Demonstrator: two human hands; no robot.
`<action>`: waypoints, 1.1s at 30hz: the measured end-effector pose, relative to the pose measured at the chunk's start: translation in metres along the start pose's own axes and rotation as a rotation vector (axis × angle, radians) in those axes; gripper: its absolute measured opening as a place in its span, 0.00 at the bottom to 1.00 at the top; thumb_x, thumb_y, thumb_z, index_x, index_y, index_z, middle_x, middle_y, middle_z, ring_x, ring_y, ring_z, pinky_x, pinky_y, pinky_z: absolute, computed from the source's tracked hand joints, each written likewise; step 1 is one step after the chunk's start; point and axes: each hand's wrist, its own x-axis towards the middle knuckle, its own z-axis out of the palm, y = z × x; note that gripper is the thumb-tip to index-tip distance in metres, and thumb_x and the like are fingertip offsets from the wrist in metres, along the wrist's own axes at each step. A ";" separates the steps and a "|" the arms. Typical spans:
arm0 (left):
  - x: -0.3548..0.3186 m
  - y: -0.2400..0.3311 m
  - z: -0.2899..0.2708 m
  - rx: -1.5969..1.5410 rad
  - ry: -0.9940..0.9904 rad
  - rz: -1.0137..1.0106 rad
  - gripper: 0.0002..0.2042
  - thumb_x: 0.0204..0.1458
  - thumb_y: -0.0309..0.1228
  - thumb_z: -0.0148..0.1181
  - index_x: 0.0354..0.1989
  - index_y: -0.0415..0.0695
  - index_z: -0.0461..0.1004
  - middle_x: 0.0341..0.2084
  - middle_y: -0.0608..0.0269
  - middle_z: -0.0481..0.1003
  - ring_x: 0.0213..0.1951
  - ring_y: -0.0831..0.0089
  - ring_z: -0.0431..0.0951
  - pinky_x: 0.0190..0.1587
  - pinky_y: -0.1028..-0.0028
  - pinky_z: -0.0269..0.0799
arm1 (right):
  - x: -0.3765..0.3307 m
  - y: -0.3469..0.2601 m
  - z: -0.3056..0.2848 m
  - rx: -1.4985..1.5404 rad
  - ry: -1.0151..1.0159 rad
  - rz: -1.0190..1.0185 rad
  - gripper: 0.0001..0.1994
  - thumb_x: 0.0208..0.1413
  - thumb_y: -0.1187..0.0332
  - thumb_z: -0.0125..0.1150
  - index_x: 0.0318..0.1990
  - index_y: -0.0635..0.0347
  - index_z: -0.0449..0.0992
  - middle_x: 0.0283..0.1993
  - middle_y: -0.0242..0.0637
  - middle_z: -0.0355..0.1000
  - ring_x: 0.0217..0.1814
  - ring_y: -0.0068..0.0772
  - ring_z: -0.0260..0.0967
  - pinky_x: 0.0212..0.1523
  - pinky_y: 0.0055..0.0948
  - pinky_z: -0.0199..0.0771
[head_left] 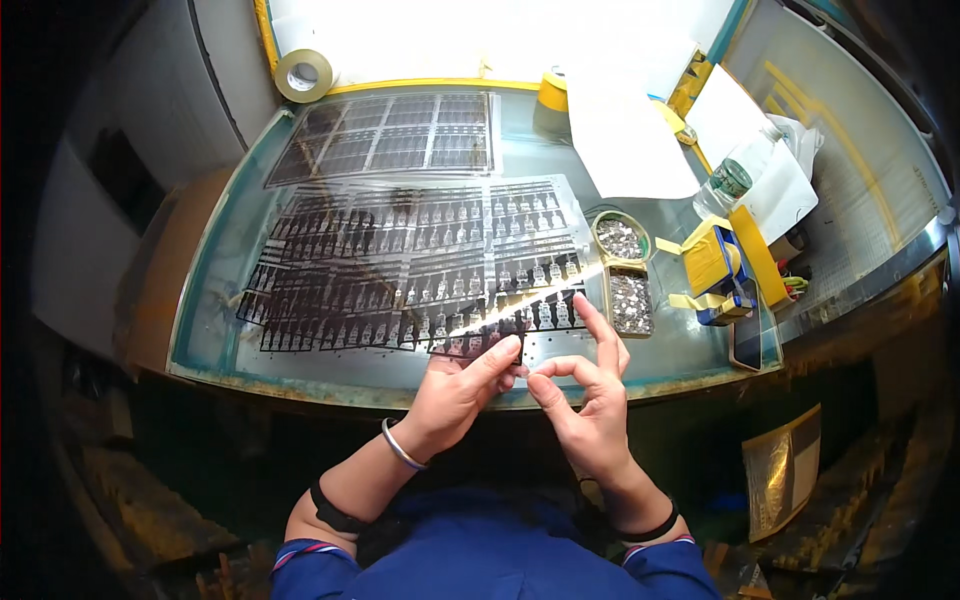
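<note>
My left hand [462,390] and my right hand [590,400] meet at the near edge of a glass-topped table [220,300]. Both pinch the near end of a thin clear strip [525,300] that runs up and right, glinting in the light. Under the strip lie several sheets of small dark metal parts [400,270] laid out in rows. The left thumb and fingers press the strip's end; the right thumb and forefinger close on it beside them, with the other right fingers raised.
Two small trays of tiny silvery pieces [628,280] sit right of the sheets. A yellow and blue tape dispenser [718,272], a plastic bottle [735,180], white papers [630,140], a tape roll [304,75] and a gridded panel [400,135] stand farther back.
</note>
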 end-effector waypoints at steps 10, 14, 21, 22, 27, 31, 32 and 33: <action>-0.001 0.001 0.002 -0.002 -0.004 0.003 0.05 0.55 0.28 0.54 0.37 0.42 0.73 0.28 0.68 0.73 0.29 0.82 0.69 0.32 0.81 0.65 | -0.001 -0.001 0.005 -0.179 0.083 -0.103 0.10 0.43 0.68 0.66 0.30 0.61 0.71 0.64 0.56 0.44 0.65 0.53 0.40 0.63 0.44 0.37; -0.001 0.000 -0.004 0.045 -0.036 -0.005 0.05 0.56 0.29 0.53 0.38 0.42 0.72 0.30 0.67 0.74 0.31 0.82 0.71 0.34 0.81 0.65 | -0.003 0.010 0.008 -0.032 0.272 -0.114 0.18 0.43 0.70 0.63 0.36 0.63 0.58 0.61 0.59 0.40 0.64 0.51 0.41 0.63 0.44 0.36; -0.004 0.007 0.011 -0.047 0.055 0.017 0.10 0.57 0.29 0.50 0.45 0.40 0.69 0.35 0.61 0.74 0.35 0.75 0.73 0.41 0.73 0.70 | -0.002 0.011 -0.024 0.760 -0.197 0.581 0.07 0.57 0.67 0.51 0.34 0.62 0.66 0.29 0.33 0.67 0.28 0.19 0.65 0.28 0.14 0.62; -0.002 0.005 0.013 -0.056 0.064 0.024 0.11 0.57 0.29 0.50 0.46 0.40 0.69 0.35 0.61 0.74 0.34 0.75 0.73 0.40 0.72 0.71 | -0.002 0.007 -0.024 0.801 -0.316 0.708 0.08 0.58 0.66 0.50 0.34 0.62 0.67 0.26 0.31 0.68 0.23 0.17 0.64 0.23 0.12 0.62; 0.002 0.003 -0.006 0.040 -0.165 -0.076 0.13 0.58 0.31 0.46 0.49 0.38 0.66 0.40 0.56 0.73 0.36 0.71 0.74 0.34 0.71 0.74 | 0.001 0.005 0.014 0.726 -0.347 0.513 0.10 0.60 0.65 0.49 0.35 0.63 0.70 0.24 0.34 0.70 0.19 0.16 0.64 0.17 0.15 0.61; 0.000 0.003 0.001 0.063 -0.058 -0.004 0.13 0.59 0.30 0.46 0.50 0.39 0.66 0.41 0.56 0.73 0.35 0.73 0.74 0.32 0.72 0.72 | 0.003 -0.003 0.012 0.611 -0.355 0.541 0.11 0.59 0.65 0.49 0.30 0.63 0.71 0.18 0.33 0.68 0.13 0.15 0.61 0.12 0.13 0.56; 0.000 0.002 0.001 0.060 -0.053 0.013 0.13 0.59 0.30 0.46 0.50 0.40 0.65 0.41 0.56 0.73 0.35 0.73 0.74 0.32 0.72 0.72 | 0.002 -0.001 0.015 0.602 -0.310 0.500 0.13 0.60 0.64 0.48 0.28 0.62 0.70 0.15 0.32 0.67 0.10 0.15 0.58 0.09 0.13 0.54; 0.001 0.002 0.002 0.057 -0.048 0.030 0.13 0.59 0.30 0.46 0.51 0.40 0.65 0.41 0.56 0.73 0.35 0.73 0.74 0.33 0.72 0.72 | 0.001 0.001 0.016 0.598 -0.321 0.507 0.14 0.60 0.63 0.47 0.28 0.62 0.70 0.15 0.32 0.67 0.10 0.15 0.59 0.10 0.13 0.54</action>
